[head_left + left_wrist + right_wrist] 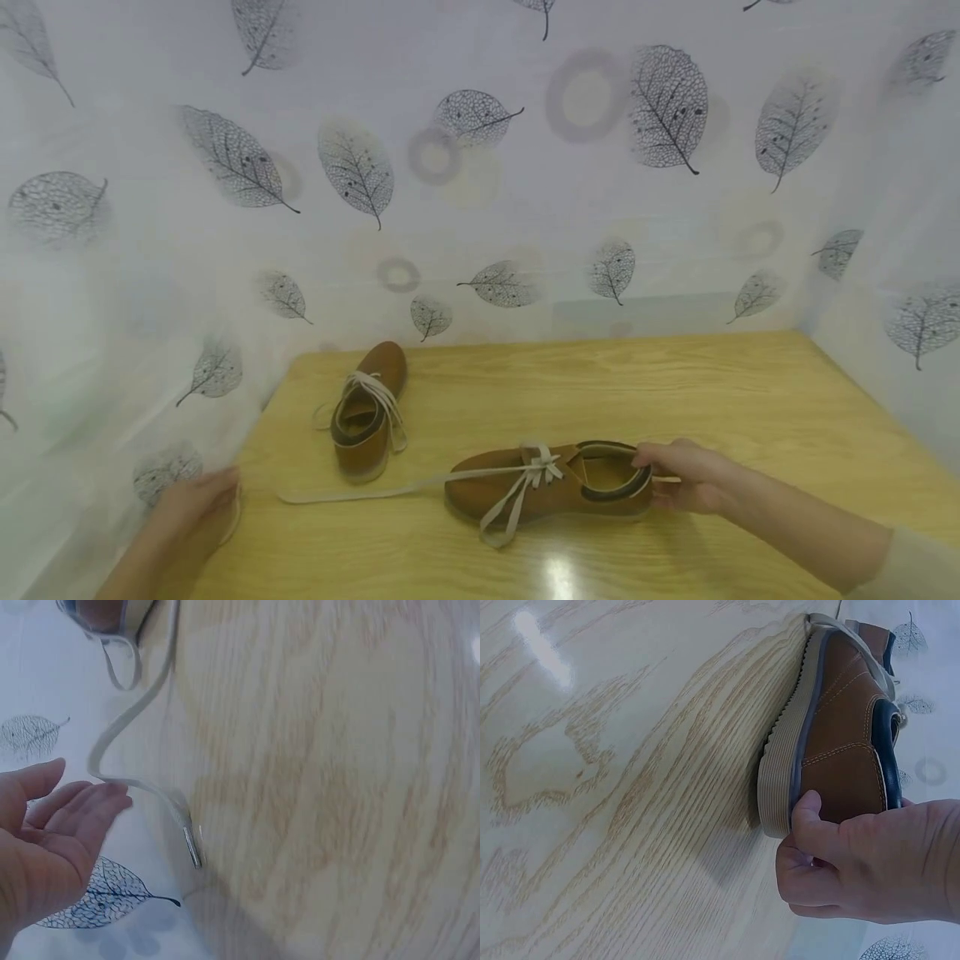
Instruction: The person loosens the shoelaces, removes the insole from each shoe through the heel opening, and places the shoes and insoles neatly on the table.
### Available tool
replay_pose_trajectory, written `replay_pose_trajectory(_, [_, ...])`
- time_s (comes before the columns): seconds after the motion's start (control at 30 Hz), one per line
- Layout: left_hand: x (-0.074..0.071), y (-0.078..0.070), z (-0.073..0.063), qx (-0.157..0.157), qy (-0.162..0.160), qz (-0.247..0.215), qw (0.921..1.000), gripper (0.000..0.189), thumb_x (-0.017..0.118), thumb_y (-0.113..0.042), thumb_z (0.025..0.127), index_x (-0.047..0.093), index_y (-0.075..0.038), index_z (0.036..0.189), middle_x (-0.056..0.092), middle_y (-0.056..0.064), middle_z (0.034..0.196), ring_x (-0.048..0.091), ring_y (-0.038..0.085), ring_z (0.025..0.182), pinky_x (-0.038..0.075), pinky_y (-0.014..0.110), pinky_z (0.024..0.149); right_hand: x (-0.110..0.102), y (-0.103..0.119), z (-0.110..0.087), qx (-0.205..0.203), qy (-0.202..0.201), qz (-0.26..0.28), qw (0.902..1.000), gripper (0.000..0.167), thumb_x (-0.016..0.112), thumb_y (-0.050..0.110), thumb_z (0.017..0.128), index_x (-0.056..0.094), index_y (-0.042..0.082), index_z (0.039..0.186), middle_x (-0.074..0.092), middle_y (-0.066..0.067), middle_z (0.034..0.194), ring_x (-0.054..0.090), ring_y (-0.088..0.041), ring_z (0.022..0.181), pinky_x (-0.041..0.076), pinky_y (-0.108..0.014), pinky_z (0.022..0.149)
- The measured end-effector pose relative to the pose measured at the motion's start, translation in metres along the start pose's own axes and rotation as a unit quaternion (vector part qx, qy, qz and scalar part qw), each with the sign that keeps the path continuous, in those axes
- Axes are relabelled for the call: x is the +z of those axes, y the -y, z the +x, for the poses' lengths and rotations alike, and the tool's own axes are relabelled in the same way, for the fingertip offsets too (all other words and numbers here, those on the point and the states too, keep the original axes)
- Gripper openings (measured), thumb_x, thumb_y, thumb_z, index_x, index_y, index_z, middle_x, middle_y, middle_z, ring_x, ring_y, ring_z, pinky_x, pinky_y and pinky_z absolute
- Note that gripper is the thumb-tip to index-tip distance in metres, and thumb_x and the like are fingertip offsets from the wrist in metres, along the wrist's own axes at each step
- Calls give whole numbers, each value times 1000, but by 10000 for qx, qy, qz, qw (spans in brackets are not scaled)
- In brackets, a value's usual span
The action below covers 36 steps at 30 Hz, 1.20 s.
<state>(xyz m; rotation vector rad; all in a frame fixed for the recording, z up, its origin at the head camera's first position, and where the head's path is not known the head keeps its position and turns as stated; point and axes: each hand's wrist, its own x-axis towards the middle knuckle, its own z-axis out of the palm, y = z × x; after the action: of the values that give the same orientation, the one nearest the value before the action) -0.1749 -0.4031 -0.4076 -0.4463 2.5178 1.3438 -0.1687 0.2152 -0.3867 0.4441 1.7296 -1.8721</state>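
A brown lace-up shoe [558, 498] lies on the table with its toe to the left. My right hand [693, 475] grips it at the heel; in the right wrist view, the thumb and fingers of that hand [870, 862] hold the back of the shoe [844, 776] beside its ridged pale sole. A long cream lace [360, 494] stretches from the eyelets leftward across the tabletop. At the table's left edge is my left hand [183, 517], fingers loosely extended. In the left wrist view its fingertips are by the lace [124, 727], whose metal tip [193, 846] lies on the wood.
A second brown shoe [386, 367] stands at the back left of the wooden table [675, 392], toe away from me, its laces hanging loose. White sheeting [525, 208] printed with dark leaves rises behind and at both sides of the table.
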Motion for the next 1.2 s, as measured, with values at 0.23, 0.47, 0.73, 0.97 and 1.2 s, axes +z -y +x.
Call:
replay_pose_trajectory(0.23, [16,-22,-6,342,-39,-860,9957,75,55,-39,95,27,16,137,47,20,131,60,-11,85,53,17,82,0,-1,-1,13,7,86,10000,4,57,3,82,60,1,80,38,-14,107,47,-28,101,52,-35,92])
replay_pose_trajectory(0.47, [38,-50,-14,1316,594,-2951,9445,14,55,-14,96,67,-14,105,72,-2,98,69,10,92,53,29,86,-2,-1,1,15,119,137,9998,4,57,3,81,61,1,81,40,-13,105,49,-26,98,53,-34,91])
replay_pose_trajectory(0.73, [60,-80,-10,1116,1982,-2749,9342,50,48,-20,100,34,12,136,64,12,120,64,19,108,46,37,99,-2,-1,2,53,97,76,9999,4,57,4,82,60,2,81,40,-13,107,48,-26,99,53,-34,91])
replay_pose_trajectory(0.97, [95,-98,-4,760,2388,-2934,9226,63,49,-24,99,23,18,138,54,26,129,61,22,111,46,35,100,-1,-1,3,81,70,35,9999,5,58,6,82,61,2,82,38,-14,109,47,-27,100,52,-34,90])
replay_pose_trajectory(1.2, [133,-118,0,625,2802,-3291,8996,46,49,-18,99,41,14,130,64,20,115,65,22,105,46,37,100,-3,-1,2,52,61,-89,9999,7,59,7,83,60,1,86,40,-13,107,48,-26,99,52,-32,88])
